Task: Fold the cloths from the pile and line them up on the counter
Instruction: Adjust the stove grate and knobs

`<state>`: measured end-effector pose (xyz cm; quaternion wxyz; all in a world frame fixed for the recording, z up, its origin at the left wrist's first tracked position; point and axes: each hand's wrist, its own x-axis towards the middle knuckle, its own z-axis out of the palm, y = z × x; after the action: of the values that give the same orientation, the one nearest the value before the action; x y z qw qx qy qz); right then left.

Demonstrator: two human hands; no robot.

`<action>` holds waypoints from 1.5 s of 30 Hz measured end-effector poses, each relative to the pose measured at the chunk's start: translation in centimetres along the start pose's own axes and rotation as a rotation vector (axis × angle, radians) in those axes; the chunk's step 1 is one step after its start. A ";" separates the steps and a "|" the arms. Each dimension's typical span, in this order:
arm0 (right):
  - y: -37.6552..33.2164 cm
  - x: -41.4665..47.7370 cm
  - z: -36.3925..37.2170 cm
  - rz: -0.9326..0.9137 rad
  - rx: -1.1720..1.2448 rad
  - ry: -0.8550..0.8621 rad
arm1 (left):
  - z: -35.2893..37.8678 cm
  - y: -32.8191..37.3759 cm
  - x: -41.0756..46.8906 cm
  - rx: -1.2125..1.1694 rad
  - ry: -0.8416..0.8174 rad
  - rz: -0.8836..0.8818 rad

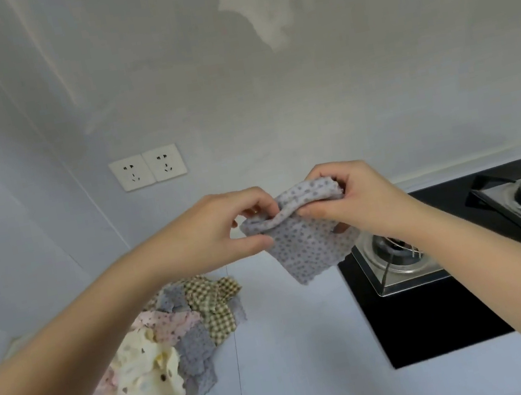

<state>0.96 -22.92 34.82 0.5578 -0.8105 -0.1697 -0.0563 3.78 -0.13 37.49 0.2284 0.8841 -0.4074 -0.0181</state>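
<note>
Grey dotted cloth [309, 244]: head view; held in the air above the white surface [296, 347], top edge bunched over, lower part hanging free. Pinched at the left top edge by left hand [222, 228], fingers curled; gripped at the right top edge by right hand [352, 195], fingers curled over the fold. Pile of cloths [172, 334]: crumpled on the surface, lower left, well apart from the held cloth. Black gas hob [431, 324]: set into the surface, right. Double wall socket [148, 168]: on the wall behind the pile.

A home kitchen: a black gas hob [446, 314] with steel burners [397, 251] sits at the right, set into a pale surface [296, 347], with twin wall sockets [147, 167] at centre left.
</note>
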 end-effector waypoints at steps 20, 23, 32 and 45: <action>3.3 -2.7 -8.9 0.116 -0.054 0.001 | 5.0 6.3 10.2 0.119 -0.748 -0.308; 4.7 -4.1 -13.2 0.128 -0.093 -0.027 | 6.2 8.9 13.1 0.049 -0.803 -0.304; 9.6 -9.7 -25.0 0.266 0.009 -0.024 | 12.0 17.8 20.2 -0.175 -0.758 -0.294; 17.3 -9.5 -33.9 0.438 0.409 0.216 | 19.2 18.0 31.3 -0.449 -0.103 -0.125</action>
<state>1.21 -61.76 29.38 0.7230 -0.6880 0.0611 0.0146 7.68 -40.56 32.61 0.3966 0.8325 -0.3488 -0.1674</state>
